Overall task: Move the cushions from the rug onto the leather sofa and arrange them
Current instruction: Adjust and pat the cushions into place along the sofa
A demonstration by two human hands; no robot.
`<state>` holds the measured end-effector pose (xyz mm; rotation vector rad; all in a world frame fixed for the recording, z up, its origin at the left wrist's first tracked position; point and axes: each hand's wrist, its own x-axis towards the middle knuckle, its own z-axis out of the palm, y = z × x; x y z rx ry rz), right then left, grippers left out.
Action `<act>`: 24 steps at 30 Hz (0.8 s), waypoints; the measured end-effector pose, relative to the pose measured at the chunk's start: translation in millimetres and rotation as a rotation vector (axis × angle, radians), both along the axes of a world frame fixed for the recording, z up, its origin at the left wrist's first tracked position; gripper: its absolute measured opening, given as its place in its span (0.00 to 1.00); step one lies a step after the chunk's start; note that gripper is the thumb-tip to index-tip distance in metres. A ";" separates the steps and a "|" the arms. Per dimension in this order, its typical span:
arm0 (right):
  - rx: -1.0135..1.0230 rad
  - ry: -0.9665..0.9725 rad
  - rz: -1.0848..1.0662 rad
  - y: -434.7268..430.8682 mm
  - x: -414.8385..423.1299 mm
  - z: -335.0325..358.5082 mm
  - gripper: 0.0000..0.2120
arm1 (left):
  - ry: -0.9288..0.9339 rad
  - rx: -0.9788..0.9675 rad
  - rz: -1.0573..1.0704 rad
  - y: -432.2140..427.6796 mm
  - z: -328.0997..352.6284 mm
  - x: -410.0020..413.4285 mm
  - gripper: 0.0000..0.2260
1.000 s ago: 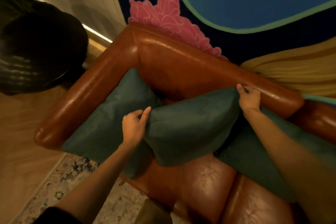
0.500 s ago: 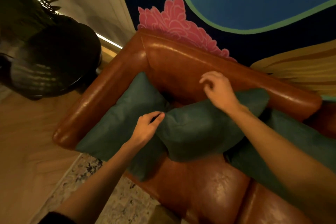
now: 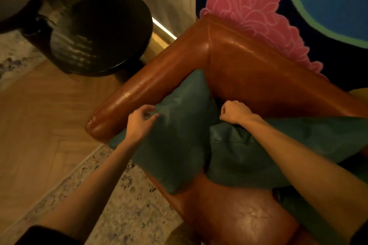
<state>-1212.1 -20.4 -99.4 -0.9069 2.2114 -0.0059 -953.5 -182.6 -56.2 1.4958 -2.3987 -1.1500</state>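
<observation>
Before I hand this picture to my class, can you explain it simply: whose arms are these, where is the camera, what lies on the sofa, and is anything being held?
There is no machine here. The arms belong to a person wearing a wide-angle camera on the head, so you look forward and down along them. The left hand has its fingers curled loosely at the edge of the green cushion that leans against the sofa armrest; I cannot tell whether it grips it. The right hand is a closed fist at the top corner of a second green cushion, which lies along the backrest and overlaps the first. Both cushions sit on the brown leather sofa. Beside the sofa you see a patterned rug, a wooden floor and a dark plant pot.
</observation>
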 end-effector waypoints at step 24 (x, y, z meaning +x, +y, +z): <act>-0.339 -0.412 -0.587 -110.1 -29.3 -43.8 0.43 | 0.401 0.607 1.121 1.6 -72.6 104.1 0.32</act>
